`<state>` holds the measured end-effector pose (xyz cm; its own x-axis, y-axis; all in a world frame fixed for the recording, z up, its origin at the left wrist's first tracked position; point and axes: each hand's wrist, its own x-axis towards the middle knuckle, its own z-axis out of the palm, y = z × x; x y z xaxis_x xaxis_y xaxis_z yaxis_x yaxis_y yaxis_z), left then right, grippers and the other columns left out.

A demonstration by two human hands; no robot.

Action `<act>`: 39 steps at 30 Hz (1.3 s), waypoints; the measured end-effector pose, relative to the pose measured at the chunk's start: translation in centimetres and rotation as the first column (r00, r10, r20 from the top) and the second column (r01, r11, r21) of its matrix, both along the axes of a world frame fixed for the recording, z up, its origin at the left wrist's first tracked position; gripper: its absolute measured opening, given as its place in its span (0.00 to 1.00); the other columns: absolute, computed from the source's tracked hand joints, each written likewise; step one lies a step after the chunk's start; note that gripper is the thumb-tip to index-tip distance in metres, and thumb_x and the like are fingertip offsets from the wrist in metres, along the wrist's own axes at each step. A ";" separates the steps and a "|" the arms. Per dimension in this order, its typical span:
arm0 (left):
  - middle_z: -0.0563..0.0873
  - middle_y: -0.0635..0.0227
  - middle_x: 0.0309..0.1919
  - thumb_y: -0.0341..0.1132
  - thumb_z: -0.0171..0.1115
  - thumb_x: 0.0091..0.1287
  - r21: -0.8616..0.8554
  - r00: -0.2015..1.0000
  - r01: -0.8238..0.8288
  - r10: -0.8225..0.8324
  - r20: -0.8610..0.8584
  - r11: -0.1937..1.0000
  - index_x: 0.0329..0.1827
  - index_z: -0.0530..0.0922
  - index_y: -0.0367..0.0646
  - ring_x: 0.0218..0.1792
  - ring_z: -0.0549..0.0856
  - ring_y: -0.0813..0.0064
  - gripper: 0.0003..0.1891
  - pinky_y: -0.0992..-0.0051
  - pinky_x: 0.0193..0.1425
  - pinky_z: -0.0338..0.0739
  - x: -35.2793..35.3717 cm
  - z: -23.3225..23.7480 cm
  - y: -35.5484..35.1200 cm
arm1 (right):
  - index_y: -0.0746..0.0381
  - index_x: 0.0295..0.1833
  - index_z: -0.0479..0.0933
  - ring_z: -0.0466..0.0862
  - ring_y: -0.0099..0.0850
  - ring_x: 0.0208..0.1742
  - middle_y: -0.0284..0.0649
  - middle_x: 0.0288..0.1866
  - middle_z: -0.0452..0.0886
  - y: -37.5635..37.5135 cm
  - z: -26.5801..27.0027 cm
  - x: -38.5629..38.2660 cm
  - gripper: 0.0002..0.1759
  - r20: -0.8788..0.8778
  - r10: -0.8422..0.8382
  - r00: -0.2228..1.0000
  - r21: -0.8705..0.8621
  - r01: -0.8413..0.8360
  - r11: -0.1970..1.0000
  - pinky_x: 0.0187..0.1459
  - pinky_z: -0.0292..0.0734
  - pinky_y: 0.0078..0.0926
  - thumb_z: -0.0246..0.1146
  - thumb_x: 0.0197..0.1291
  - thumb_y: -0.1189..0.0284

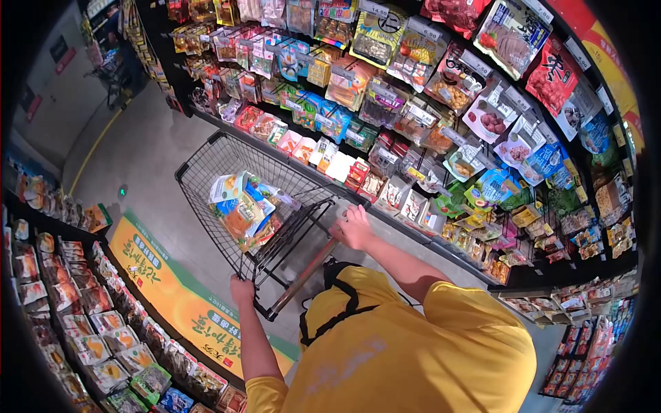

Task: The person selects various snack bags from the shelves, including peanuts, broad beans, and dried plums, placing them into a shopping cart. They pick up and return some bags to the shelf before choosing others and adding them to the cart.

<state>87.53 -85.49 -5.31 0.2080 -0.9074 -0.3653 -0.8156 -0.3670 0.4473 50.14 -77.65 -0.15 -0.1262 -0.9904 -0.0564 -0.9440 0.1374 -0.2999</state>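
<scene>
A black wire shopping cart (200,162) stands in the aisle in front of me. Its brown handle bar (306,272) runs between two dark side frames. My left hand (242,289) is closed on the cart's left frame, just ahead of the bar; its fingers are partly hidden. At the right end of the bar, my right hand (352,228) has its fingers curled over the cart's frame. Several packaged foods (249,210) lie piled in the basket, in white, blue and orange-brown bags; their exact kinds are too small to read.
A tall rack of hanging snack packets (406,103) with price tags lines the right side, close to the cart. Along the left runs a low shelf of packets (103,337) edged by a yellow-green banner (206,310). Grey floor (148,172) stretches ahead; another cart (113,76) stands far off.
</scene>
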 end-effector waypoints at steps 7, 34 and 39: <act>0.83 0.43 0.44 0.31 0.60 0.53 -0.071 1.000 -0.002 0.003 0.012 0.998 0.51 0.76 0.32 0.47 0.83 0.46 0.21 0.59 0.52 0.76 0.7 -0.6 -1.7 | 0.55 0.53 0.77 0.56 0.51 0.72 0.51 0.60 0.67 -3.0 -0.1 -0.2 0.24 0.021 0.032 0.999 0.072 -0.034 0.997 0.73 0.39 0.56 0.54 0.64 0.48; 0.78 0.62 0.16 0.30 0.60 0.50 -0.011 0.996 -0.053 0.054 0.069 0.999 0.43 0.77 0.32 0.18 0.78 0.68 0.17 0.64 0.25 0.71 2.0 -1.9 -9.5 | 0.62 0.71 0.59 0.72 0.37 0.62 0.45 0.64 0.72 -23.7 -6.5 -43.2 0.34 0.911 -0.413 -0.001 0.153 0.930 0.335 0.62 0.64 0.33 0.58 0.58 0.73; 0.80 0.62 0.17 0.30 0.61 0.50 0.028 0.995 -0.062 0.060 0.075 0.998 0.58 0.76 0.32 0.18 0.79 0.70 0.28 0.65 0.25 0.74 2.5 -1.9 -10.2 | 0.58 0.66 0.66 0.74 0.34 0.58 0.42 0.58 0.75 -25.1 -6.1 -43.9 0.29 0.943 -0.330 0.050 0.077 0.930 0.361 0.59 0.66 0.30 0.53 0.56 0.81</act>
<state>90.03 -95.73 -7.18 0.2898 -0.8811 -0.3736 -0.8217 -0.4293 0.3749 6.25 -102.72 -6.28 -0.9064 -0.3648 -0.2132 0.1897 0.0996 -0.9768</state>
